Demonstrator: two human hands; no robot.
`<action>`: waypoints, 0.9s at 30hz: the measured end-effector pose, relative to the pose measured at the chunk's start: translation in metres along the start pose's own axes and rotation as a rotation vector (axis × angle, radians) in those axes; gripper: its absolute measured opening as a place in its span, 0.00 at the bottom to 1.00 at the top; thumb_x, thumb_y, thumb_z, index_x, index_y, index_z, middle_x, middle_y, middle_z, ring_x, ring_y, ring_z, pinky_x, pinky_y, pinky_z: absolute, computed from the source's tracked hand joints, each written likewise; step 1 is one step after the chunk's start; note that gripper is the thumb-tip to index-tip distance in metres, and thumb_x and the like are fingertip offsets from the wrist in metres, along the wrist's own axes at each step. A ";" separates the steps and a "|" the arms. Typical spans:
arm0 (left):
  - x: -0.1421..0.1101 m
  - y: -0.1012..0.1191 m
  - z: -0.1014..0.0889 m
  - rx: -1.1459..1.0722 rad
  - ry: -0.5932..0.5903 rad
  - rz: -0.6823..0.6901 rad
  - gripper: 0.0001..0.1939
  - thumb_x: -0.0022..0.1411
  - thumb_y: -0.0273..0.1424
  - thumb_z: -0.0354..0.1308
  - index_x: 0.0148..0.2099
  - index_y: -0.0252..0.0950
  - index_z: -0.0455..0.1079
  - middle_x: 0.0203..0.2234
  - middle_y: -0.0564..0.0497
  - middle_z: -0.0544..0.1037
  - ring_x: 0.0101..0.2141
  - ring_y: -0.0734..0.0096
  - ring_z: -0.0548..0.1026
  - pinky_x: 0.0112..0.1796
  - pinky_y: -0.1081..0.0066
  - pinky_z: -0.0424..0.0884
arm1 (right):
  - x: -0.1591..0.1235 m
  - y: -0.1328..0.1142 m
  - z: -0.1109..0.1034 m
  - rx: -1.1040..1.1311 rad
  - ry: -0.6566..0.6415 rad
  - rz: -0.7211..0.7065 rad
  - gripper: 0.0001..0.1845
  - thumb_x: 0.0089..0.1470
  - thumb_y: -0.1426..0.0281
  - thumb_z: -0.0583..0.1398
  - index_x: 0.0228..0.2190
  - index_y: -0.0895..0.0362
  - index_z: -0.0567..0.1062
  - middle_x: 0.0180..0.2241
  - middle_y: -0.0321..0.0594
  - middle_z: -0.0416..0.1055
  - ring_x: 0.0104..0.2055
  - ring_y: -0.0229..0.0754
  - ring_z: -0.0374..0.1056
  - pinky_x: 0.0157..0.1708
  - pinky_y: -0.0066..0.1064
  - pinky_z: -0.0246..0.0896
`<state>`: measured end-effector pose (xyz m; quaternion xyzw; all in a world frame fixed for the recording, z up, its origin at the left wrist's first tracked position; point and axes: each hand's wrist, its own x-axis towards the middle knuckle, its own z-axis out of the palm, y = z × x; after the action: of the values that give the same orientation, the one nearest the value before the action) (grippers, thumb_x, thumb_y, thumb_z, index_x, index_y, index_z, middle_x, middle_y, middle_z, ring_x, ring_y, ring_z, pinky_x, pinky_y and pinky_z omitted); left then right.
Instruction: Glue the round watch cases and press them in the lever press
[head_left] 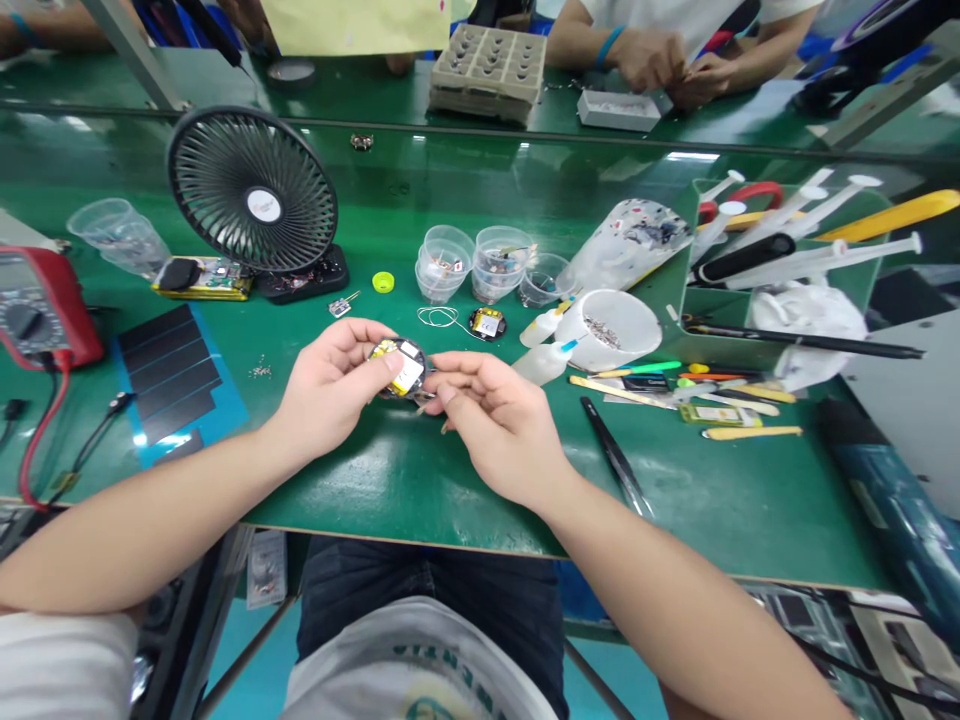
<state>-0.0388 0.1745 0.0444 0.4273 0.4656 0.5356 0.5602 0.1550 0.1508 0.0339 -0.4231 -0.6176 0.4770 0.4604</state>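
Mid-desk, near the front edge: left grip (pixel 330 385) is clenched on a round black module (pixel 401 367), fingers and thumb around its rim, with a yellow-and-black battery showing on its face. Right grip (pixel 499 425) is curled in at the module's lower right edge. Can't tell if it's actually holding or only just beside it.

Nearest on the green desk (pixel 420 480): a coil of thin wire (pixel 439 317) and a second round module (pixel 487 323), both above the grips. To the right are two dropper bottles (pixel 544 360), a white cup of small screws (pixel 607 328), and tweezers (pixel 615 455) lying near the right forearm.

Further out: clear cups of parts (pixel 499 262), a black desk fan (pixel 251 190), a multimeter (pixel 37 305) at far left, and syringes (pixel 806 240) in a green organiser (pixel 750 310) at right. Across the desk, a co-worker's hands (pixel 645 65) work beside a parts tray (pixel 487 72).
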 end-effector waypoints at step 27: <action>0.003 -0.006 -0.005 -0.037 -0.009 0.142 0.29 0.58 0.44 0.78 0.55 0.38 0.74 0.33 0.53 0.81 0.27 0.73 0.81 0.26 0.78 0.77 | 0.010 0.004 -0.001 0.124 -0.022 0.181 0.31 0.53 0.68 0.70 0.54 0.51 0.64 0.43 0.39 0.80 0.41 0.44 0.80 0.40 0.36 0.77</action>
<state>-0.0424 0.1775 0.0373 0.4510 0.4216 0.5805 0.5309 0.1539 0.1611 0.0314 -0.4426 -0.5513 0.5586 0.4337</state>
